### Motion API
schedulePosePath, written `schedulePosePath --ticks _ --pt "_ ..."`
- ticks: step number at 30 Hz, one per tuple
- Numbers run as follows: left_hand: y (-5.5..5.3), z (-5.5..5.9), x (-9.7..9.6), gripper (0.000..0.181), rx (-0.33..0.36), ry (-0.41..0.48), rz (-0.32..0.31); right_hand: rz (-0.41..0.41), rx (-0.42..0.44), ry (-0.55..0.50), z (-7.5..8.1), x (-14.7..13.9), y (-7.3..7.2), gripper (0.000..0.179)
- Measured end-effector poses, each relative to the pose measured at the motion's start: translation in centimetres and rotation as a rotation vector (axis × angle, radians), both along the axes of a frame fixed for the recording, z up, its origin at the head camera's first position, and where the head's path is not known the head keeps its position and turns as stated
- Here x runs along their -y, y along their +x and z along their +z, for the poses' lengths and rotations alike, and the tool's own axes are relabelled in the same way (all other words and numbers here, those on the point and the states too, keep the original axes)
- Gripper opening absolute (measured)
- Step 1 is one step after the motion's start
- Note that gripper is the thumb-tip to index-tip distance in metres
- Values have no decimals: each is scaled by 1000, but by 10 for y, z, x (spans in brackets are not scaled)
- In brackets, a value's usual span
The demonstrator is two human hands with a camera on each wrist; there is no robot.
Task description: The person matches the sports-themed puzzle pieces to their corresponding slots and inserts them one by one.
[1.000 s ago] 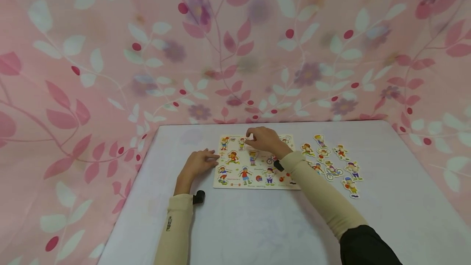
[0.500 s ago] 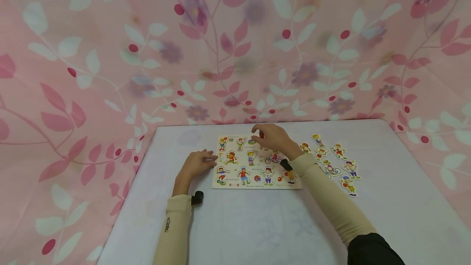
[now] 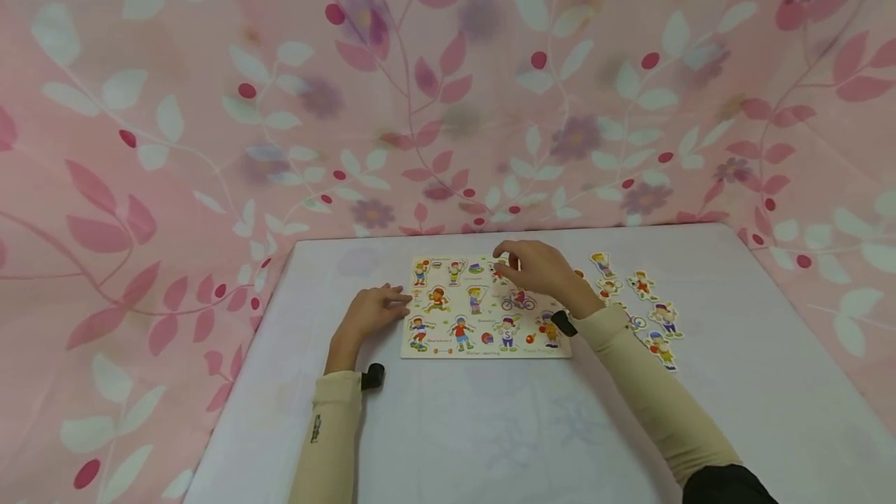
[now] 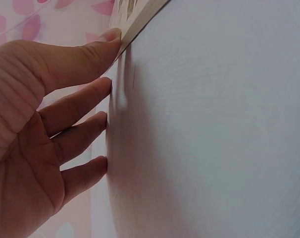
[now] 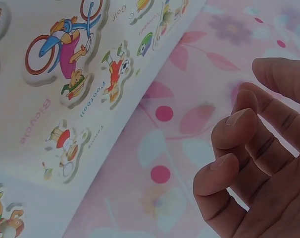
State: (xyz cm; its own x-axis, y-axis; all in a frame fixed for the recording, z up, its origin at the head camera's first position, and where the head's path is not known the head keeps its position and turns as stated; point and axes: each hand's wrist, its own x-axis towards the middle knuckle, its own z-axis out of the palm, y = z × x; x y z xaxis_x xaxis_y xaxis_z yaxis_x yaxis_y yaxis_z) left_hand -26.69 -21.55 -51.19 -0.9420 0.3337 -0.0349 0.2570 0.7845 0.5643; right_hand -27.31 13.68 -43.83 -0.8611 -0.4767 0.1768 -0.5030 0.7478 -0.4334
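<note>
A pale puzzle board (image 3: 455,364) printed with children playing sports lies at the table's middle. In the head view my left hand (image 3: 367,316) is at the board's left edge, fingers fairly straight. In the left wrist view its thumb (image 4: 98,52) touches the board's wooden edge (image 4: 140,20), with fingertips down on the white cloth. My right hand (image 3: 542,267) hovers over the board's upper right, fingers loosely bent and holding nothing. In the right wrist view its fingers (image 5: 229,168) are seen beside the board, near the Football figure (image 5: 113,74), the bicycle figure (image 5: 58,47) and the Tennis figure (image 5: 63,144).
Several loose cut-out figure pieces, including one in a purple cap (image 3: 665,319), lie right of the board; my right forearm hides some. A white cloth (image 3: 462,426) covers the table. Pink floral fabric (image 3: 434,99) hangs behind it.
My right hand has moved rightward across the board's upper part, uncovering more printed figures in the top row and the bicycle. The left hand stays at the left edge.
</note>
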Motion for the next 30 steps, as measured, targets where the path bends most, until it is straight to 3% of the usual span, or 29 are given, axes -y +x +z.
schedulePosePath --ticks 13,30 --pt "-2 -3 1 30 12 -13 1 -47 40 8 1 -19 22 25" --pt "-2 -4 2 29 7 -6 -8 -110 7 34 -7 -61 45 27"
